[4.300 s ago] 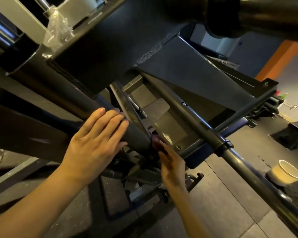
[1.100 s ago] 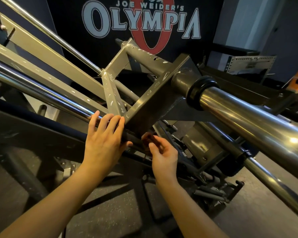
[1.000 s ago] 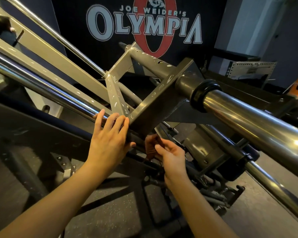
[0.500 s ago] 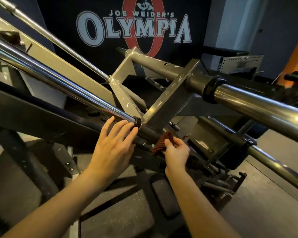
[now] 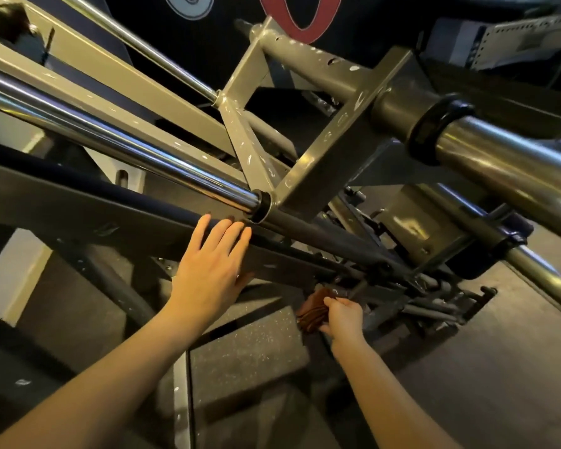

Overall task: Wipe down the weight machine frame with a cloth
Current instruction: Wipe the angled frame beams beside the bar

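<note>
The scene is dim and warm-toned, with deep shadow across the lower frame and under the machine. Bright glare streaks run along the chrome bar (image 5: 117, 137) at left, and a softer highlight sits on the thick sleeve (image 5: 512, 166) at upper right. Wide-angle distortion bends straight members toward the edges. The upper corners look soft, and the dark floor (image 5: 486, 377) at lower right shows grain.

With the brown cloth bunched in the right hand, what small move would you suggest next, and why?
Probably press the cloth up onto the dark lower frame bar just above it and wipe along; the right hand holds it just below, while the left hand rests flat on the frame.
</note>
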A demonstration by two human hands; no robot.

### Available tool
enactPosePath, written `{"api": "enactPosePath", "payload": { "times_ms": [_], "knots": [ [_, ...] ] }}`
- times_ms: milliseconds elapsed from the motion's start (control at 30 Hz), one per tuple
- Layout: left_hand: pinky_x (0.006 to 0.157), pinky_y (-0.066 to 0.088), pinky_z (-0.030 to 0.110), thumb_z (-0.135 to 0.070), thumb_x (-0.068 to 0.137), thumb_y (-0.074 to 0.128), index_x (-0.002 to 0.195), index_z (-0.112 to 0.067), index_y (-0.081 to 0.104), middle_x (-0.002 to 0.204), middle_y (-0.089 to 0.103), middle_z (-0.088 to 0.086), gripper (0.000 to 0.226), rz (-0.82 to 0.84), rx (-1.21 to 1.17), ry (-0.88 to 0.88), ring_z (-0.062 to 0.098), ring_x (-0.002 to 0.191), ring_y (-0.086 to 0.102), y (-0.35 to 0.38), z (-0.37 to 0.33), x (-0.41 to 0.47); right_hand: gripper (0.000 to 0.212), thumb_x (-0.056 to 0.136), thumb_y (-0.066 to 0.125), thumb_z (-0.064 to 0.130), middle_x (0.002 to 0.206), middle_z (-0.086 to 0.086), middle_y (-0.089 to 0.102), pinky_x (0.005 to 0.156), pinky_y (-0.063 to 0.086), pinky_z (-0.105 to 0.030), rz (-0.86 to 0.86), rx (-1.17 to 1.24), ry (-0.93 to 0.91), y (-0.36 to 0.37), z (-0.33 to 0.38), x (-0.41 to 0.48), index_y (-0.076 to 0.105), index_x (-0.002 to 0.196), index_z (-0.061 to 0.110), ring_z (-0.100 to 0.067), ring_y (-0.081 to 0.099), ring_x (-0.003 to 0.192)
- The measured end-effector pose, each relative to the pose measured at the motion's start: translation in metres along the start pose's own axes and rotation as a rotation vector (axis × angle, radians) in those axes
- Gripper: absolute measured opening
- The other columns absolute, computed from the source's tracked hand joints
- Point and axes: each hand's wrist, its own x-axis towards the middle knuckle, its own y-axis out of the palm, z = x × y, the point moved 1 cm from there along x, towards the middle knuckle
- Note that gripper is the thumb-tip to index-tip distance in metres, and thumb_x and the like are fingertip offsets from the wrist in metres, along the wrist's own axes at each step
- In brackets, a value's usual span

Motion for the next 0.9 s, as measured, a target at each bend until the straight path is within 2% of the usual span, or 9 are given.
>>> {"api": "enactPosePath", "payload": {
  "times_ms": [67, 133, 200, 333, 467, 567, 700, 800, 900],
  "knots": [
    [0.122, 0.020, 0.055, -0.043, 0.079, 0.083, 0.137, -0.005, 0.058, 0.137, 0.060, 0.017, 0.074, 0.010, -0.001, -0.022, 0.037, 0.133, 0.051, 0.010, 0.002, -0.002, 0.025, 0.100, 0.061, 0.015, 0.110, -0.004, 0.067, 0.102, 0.053, -0.047, 0.006, 0.044, -0.025, 0.012, -0.011, 0.007, 0.060, 0.125, 0.016, -0.020, 0.066, 0.101],
    [0.122, 0.020, 0.053, -0.045, 0.085, 0.075, 0.134, -0.003, 0.060, 0.132, 0.062, 0.018, 0.067, -0.006, 0.003, -0.007, 0.037, 0.129, 0.053, 0.019, 0.006, -0.004, 0.014, 0.098, 0.064, 0.014, 0.102, 0.003, 0.066, 0.100, 0.055, -0.043, -0.035, 0.063, -0.095, 0.025, -0.018, 0.013, 0.061, 0.105, 0.025, -0.014, 0.066, 0.095],
    [0.123, 0.018, 0.052, -0.045, 0.088, 0.068, 0.134, -0.001, 0.060, 0.131, 0.062, 0.019, 0.064, -0.033, 0.009, 0.018, 0.039, 0.129, 0.052, 0.027, 0.010, -0.006, 0.020, 0.097, 0.066, 0.014, 0.100, 0.006, 0.066, 0.098, 0.056, -0.041, -0.081, 0.069, -0.170, 0.039, -0.024, 0.018, 0.056, 0.096, 0.032, -0.011, 0.067, 0.096],
    [0.125, 0.013, 0.053, -0.042, 0.084, 0.075, 0.134, 0.000, 0.060, 0.132, 0.062, 0.021, 0.067, -0.025, 0.011, 0.003, 0.040, 0.131, 0.050, 0.035, 0.009, -0.004, 0.019, 0.095, 0.068, 0.016, 0.105, 0.006, 0.068, 0.097, 0.057, -0.041, -0.112, 0.080, -0.212, 0.044, -0.039, 0.027, 0.060, 0.104, 0.031, -0.012, 0.069, 0.100],
    [0.124, 0.014, 0.056, -0.042, 0.080, 0.081, 0.134, 0.000, 0.059, 0.132, 0.061, 0.021, 0.071, 0.008, -0.012, -0.009, 0.041, 0.133, 0.049, 0.034, -0.002, -0.001, 0.015, 0.096, 0.066, 0.021, 0.108, 0.008, 0.065, 0.095, 0.054, -0.039, -0.289, 0.051, -0.279, 0.004, -0.044, 0.026, 0.062, 0.105, 0.033, -0.009, 0.064, 0.100],
    [0.123, 0.017, 0.057, -0.041, 0.078, 0.084, 0.134, -0.002, 0.060, 0.135, 0.061, 0.020, 0.073, 0.070, 0.001, 0.064, 0.039, 0.135, 0.050, 0.042, -0.027, 0.006, 0.019, 0.096, 0.066, 0.022, 0.111, 0.008, 0.064, 0.101, 0.053, -0.045, -0.359, -0.011, -0.302, -0.021, -0.031, 0.040, 0.063, 0.113, 0.031, -0.013, 0.063, 0.107],
    [0.123, 0.014, 0.053, -0.043, 0.077, 0.084, 0.135, -0.005, 0.061, 0.136, 0.063, 0.016, 0.073, 0.144, -0.017, 0.088, 0.035, 0.136, 0.051, 0.058, -0.055, 0.018, 0.022, 0.096, 0.068, 0.020, 0.109, 0.010, 0.065, 0.096, 0.054, -0.037, -0.321, -0.066, -0.326, -0.019, -0.016, 0.050, 0.059, 0.107, 0.037, -0.010, 0.064, 0.104],
    [0.124, 0.012, 0.051, -0.041, 0.078, 0.083, 0.136, -0.004, 0.060, 0.137, 0.062, 0.017, 0.073, 0.149, -0.040, 0.051, 0.036, 0.136, 0.051, 0.069, -0.059, 0.020, 0.024, 0.095, 0.068, 0.021, 0.109, 0.012, 0.066, 0.091, 0.053, -0.027, -0.240, -0.153, -0.419, -0.011, -0.029, 0.046, 0.062, 0.116, 0.032, -0.004, 0.064, 0.102],
    [0.123, 0.014, 0.051, -0.039, 0.077, 0.085, 0.134, -0.003, 0.062, 0.137, 0.062, 0.018, 0.072, 0.140, -0.050, 0.030, 0.037, 0.137, 0.050, 0.072, -0.060, 0.018, 0.025, 0.096, 0.067, 0.025, 0.110, 0.014, 0.064, 0.096, 0.055, -0.033, -0.255, -0.316, -0.486, -0.019, -0.031, 0.055, 0.063, 0.119, 0.032, -0.005, 0.064, 0.105]
  ]
}}
